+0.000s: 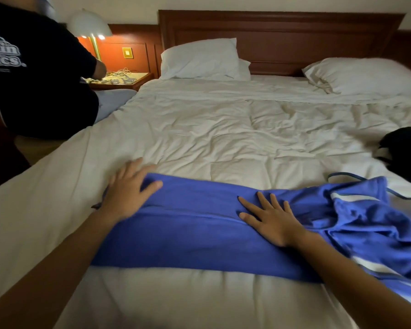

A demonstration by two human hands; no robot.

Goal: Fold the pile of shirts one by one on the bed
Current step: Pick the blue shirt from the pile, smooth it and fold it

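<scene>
Shirt (pixel 190 236) lies lengthwise left to right on bed (pixel 223 138); both hands press flat, fingers (pixel 262 200) apart.

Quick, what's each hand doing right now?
Left hand: open, flat on the blue shirt, at its edge.
Right hand: open, flat on the blue shirt.

Cut off, covered, unclear

The blue shirt (pixel 199 233) is cropped at the right edge and partly covered by the left hand (pixel 128 193) and right hand (pixel 273 222); the black bundle (pixel 406 148) is cut by that edge; the clutter (pixel 114 78) on the nightstand (pixel 138 83) cannot be made out.
</scene>
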